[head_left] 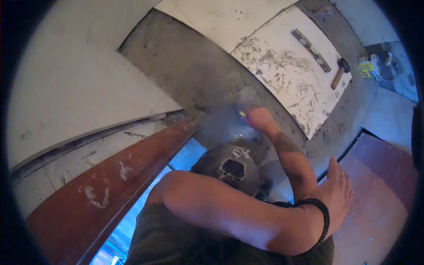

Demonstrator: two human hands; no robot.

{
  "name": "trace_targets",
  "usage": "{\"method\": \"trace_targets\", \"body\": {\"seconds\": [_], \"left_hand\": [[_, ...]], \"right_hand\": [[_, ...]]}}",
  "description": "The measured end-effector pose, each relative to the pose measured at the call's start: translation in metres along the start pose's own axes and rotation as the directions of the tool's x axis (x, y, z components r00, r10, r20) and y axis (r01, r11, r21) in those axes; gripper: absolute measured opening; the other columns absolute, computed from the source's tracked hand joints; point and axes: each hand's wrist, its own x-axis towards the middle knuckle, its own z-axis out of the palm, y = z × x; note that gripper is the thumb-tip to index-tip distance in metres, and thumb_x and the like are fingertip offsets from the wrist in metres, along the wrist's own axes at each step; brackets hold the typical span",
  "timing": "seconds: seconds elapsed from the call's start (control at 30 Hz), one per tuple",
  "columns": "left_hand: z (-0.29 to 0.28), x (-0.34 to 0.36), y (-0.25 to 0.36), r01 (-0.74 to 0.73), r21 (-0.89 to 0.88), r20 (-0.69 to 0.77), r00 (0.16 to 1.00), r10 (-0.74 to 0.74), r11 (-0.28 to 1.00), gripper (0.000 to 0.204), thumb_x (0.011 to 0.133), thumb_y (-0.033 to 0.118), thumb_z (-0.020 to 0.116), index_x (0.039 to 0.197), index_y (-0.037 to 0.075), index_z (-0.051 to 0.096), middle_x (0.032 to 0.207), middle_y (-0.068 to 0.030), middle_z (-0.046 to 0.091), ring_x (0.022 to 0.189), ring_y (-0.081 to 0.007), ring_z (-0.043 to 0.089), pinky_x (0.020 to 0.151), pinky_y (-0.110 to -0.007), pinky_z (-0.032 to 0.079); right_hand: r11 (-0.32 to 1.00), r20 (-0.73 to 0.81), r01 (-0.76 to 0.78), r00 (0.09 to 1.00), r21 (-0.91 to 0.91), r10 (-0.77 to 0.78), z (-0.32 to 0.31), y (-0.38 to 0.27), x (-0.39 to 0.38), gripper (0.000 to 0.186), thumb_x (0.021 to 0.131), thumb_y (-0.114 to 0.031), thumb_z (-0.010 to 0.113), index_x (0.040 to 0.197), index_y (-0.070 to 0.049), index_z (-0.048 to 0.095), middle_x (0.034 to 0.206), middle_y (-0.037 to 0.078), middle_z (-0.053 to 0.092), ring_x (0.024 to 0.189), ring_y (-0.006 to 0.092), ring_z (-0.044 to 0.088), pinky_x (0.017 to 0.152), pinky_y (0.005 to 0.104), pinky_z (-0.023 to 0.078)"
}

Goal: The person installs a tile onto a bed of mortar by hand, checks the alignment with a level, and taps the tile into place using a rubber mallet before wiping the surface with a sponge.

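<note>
My right hand (258, 119) grips a trowel (242, 114) by its yellow-green handle. Its blade is smeared by motion over wet grey mortar (190, 66) on the floor. My left forearm crosses in front of my body, a dark braided band at the wrist. Beside my right elbow, my left hand (338, 190) has its fingers stretched out and holds nothing. Between the arms a bent knee (234, 165) shows, its dark trouser leg torn.
Large pale tiles (88, 88) border the mortar. On a dirty white tile (282, 66) lie a spirit level (311, 50) and a mallet (341, 73). A white-and-yellow bucket (370, 67) stands far right. A reddish-brown board (119, 181) slants along the left.
</note>
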Motion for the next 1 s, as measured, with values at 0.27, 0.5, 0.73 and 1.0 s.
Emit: {"method": "trace_targets", "body": {"seconds": [0.27, 0.5, 0.73, 1.0], "left_hand": [[-0.024, -0.013, -0.014, 0.017, 0.025, -0.034, 0.999, -0.016, 1.0, 0.051, 0.101, 0.023, 0.045, 0.146, 0.001, 0.051, 0.147, -0.0245, 0.053, 0.134, -0.0442, 0.051, 0.112, -0.067, 0.029], [-0.029, -0.009, -0.027, 0.041, 0.037, -0.058, 0.998, -0.039, 0.998, 0.051, 0.101, 0.024, 0.046, 0.145, 0.001, 0.052, 0.144, -0.0234, 0.056, 0.133, -0.0431, 0.052, 0.111, -0.068, 0.031], [-0.027, -0.012, -0.016, 0.063, -0.007, 0.051, 0.997, -0.062, 0.998, 0.053, 0.102, 0.026, 0.046, 0.151, 0.005, 0.047, 0.15, -0.0227, 0.05, 0.138, -0.0438, 0.047, 0.113, -0.069, 0.029], [-0.022, -0.02, -0.004, -0.056, 0.108, 0.195, 0.98, 0.035, 0.993, 0.052, 0.104, 0.024, 0.044, 0.154, 0.008, 0.044, 0.153, -0.0214, 0.048, 0.139, -0.0439, 0.046, 0.116, -0.067, 0.026]], "right_hand": [[0.915, -0.235, 0.04, 0.97, 0.401, 0.06, -0.066, -0.079, 0.015, 0.035, 0.098, -0.038, 0.06, 0.114, -0.007, 0.06, 0.09, 0.023, 0.072, 0.083, 0.0421, 0.07, 0.071, 0.0514, 0.055], [0.593, -0.334, -0.023, 0.809, 0.805, 0.484, 0.009, -0.088, -0.036, 0.031, 0.1, -0.033, 0.058, 0.108, -0.003, 0.059, 0.084, 0.021, 0.068, 0.074, 0.0365, 0.068, 0.067, 0.0473, 0.054], [0.714, -0.238, -0.205, 0.851, 0.67, 0.468, 0.043, -0.11, 0.034, 0.03, 0.099, -0.029, 0.058, 0.113, -0.003, 0.059, 0.098, 0.023, 0.067, 0.086, 0.0409, 0.066, 0.076, 0.0501, 0.053], [0.718, 0.052, -0.281, 0.945, 0.637, 0.324, -0.036, -0.097, 0.01, 0.03, 0.097, -0.025, 0.057, 0.119, -0.003, 0.058, 0.114, 0.025, 0.065, 0.1, 0.0459, 0.064, 0.086, 0.0534, 0.051]]}}
